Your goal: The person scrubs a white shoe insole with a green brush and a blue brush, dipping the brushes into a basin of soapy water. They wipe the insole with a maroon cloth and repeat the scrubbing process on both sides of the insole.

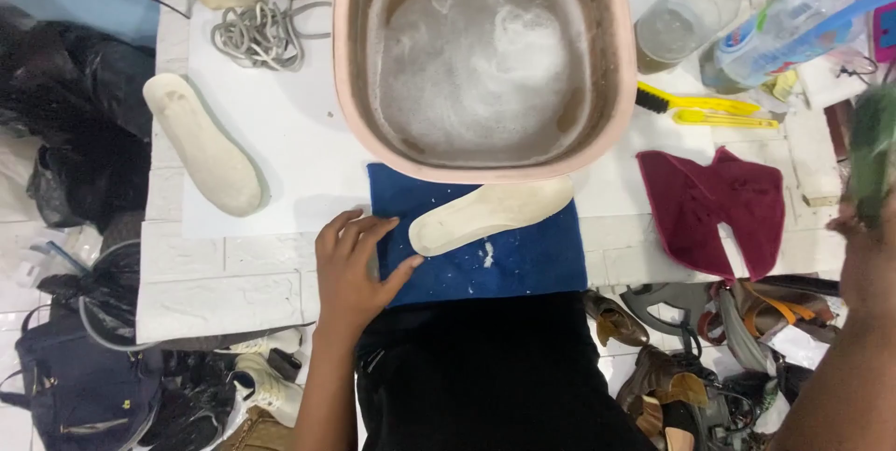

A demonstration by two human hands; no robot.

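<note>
Pink basin [623,87] holds foamy water. Left hand [353,269] flat, fingers spread, on blue towel [523,260] beside insole [490,213]. Right hand [863,227] blurred, grip unclear.

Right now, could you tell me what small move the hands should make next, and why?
Probably press the left hand onto the insole to steady it: it lies loose on the blue cloth, thumb just beside its end, while the right hand lifts something green and blurred.

A pink basin [623,87] of soapy water stands mid-table; a second white insole [201,143] lies left of it; grey laces [259,35] coil above; yellow brushes [709,110], a maroon cloth [714,208] and a clear cup [681,17] sit right.
</note>
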